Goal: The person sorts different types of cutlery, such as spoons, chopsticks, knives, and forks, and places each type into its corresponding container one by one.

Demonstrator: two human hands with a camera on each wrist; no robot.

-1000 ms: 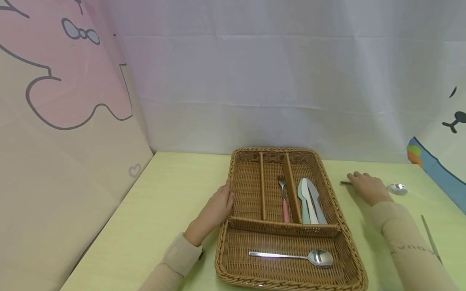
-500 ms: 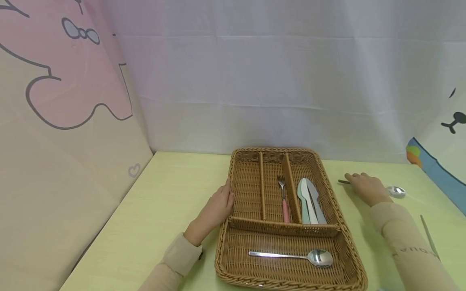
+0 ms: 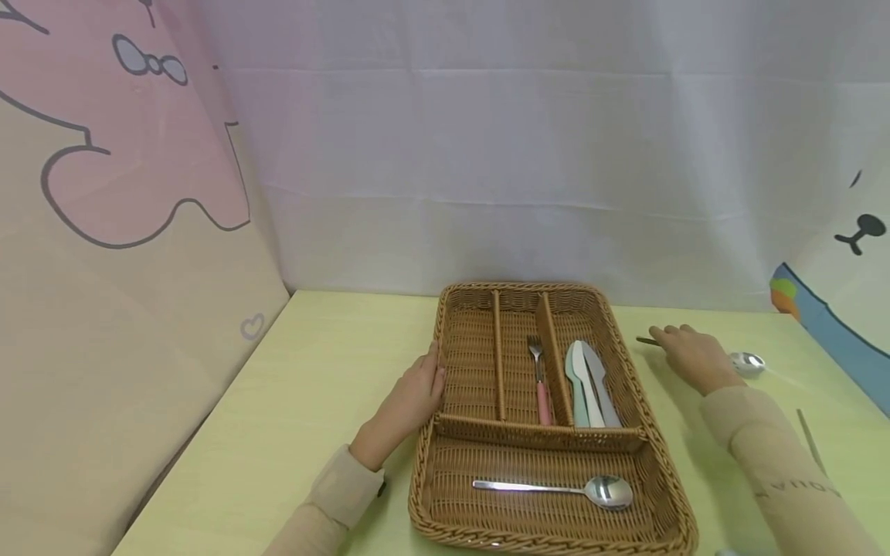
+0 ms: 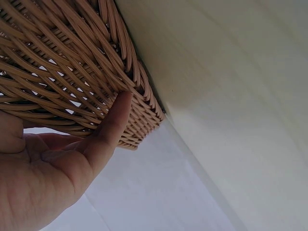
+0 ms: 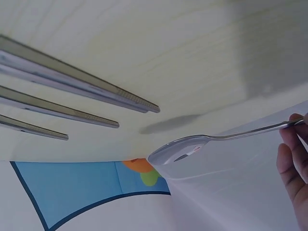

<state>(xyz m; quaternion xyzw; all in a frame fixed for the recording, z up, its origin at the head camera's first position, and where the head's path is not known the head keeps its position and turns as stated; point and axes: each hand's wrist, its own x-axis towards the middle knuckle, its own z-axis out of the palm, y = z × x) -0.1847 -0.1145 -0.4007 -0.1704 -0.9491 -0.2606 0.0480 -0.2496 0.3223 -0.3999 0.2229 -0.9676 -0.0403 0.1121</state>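
A brown wicker cutlery basket (image 3: 501, 425) stands on the table. My left hand (image 3: 410, 394) grips its left rim, with one finger (image 4: 115, 115) pressed against the outer wall in the left wrist view. To the right of the basket, my right hand (image 3: 698, 359) pinches a metal spoon (image 5: 183, 147) by its handle. The spoon's shadow lies apart from it on the table. Inside the basket, another spoon (image 3: 608, 492) lies in the front compartment. A pink-handled fork (image 3: 542, 398) is in the middle one, and three knives (image 3: 587, 386) are in the right one.
Several metal chopsticks (image 5: 82, 86) lie on the table in the right wrist view; one thin stick (image 3: 810, 440) shows beside the right sleeve. A white cloth (image 3: 487, 154) hangs behind the table (image 3: 334, 371). Printed cloth panels (image 3: 139, 309) stand at both sides.
My right hand has shifted slightly left with the spoon, toward the basket. The left hand stays on the rim. The head view has turned a little.
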